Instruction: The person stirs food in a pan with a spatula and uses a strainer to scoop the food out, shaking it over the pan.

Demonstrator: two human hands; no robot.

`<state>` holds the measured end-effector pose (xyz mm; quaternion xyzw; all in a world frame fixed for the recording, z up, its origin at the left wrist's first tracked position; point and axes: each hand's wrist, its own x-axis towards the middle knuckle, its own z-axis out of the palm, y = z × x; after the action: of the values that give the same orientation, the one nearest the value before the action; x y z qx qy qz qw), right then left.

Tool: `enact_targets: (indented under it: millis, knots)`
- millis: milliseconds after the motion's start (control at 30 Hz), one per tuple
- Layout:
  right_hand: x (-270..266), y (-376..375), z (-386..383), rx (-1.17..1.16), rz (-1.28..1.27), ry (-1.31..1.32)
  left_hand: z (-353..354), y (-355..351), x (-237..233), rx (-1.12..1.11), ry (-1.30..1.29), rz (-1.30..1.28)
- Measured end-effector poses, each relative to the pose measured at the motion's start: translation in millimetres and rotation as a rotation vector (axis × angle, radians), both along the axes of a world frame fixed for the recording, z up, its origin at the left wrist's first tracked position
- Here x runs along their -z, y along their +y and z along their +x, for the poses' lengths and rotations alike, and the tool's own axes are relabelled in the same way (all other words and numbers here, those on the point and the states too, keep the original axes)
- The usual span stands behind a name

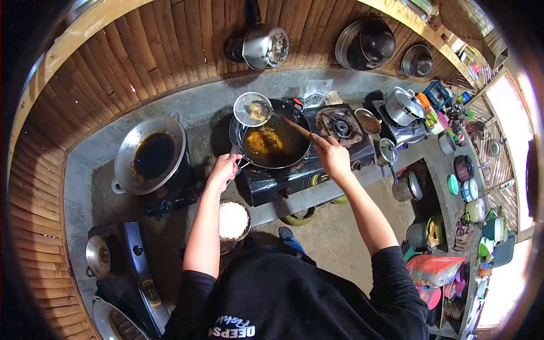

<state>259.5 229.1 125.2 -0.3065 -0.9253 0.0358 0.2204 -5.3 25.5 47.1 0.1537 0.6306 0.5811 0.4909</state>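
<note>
Left hand (224, 168) is wrapping the handle of the dark wok (290, 152), hiding most of it. Right hand (331, 157) is gripping the wooden shaft of the skimmer (253, 109), which is holding blurred golden fried pieces above the wok's far rim.

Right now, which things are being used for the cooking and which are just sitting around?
In use: left hand gripping the black wok, right hand holding the skimmer, frying food, gas stove.
Sitting around: big wok, white-filled bowl, lidded pot, hanging pots.
</note>
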Motion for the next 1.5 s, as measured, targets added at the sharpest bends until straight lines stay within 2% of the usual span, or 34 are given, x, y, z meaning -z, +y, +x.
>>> enact_targets:
  millis: [133,467,567,667,867,933,1133,1500]
  knots:
    - [4.4,-7.2,4.3,-0.028,0.128,0.021,-0.3,-4.4,-2.0,-0.002,0.006,-0.015]
    - [5.8,-2.4,11.8,-0.057,0.244,-0.052,1.1,-8.0,2.4,0.021,0.075,-0.065]
    - [3.7,-5.1,13.7,-0.036,0.203,0.016,2.0,-7.6,1.4,0.023,0.111,-0.077]
    - [1.8,0.5,16.1,-0.051,0.225,-0.046,3.9,-9.5,1.5,0.038,0.137,-0.087]
    - [-21.3,14.4,23.9,0.065,-0.043,0.184,6.1,-11.1,4.1,-0.005,0.216,-0.118]
    - [-39.8,22.7,29.0,0.172,-0.207,0.077,3.7,-13.4,7.6,-0.020,0.232,-0.110]
    - [-67.8,49.2,40.0,0.161,-0.337,-0.183,0.5,-16.3,9.5,-0.054,0.228,-0.091]
    - [-69.5,45.1,8.0,0.077,-0.359,-0.382,6.8,-23.8,0.2,-0.063,0.278,-0.210]
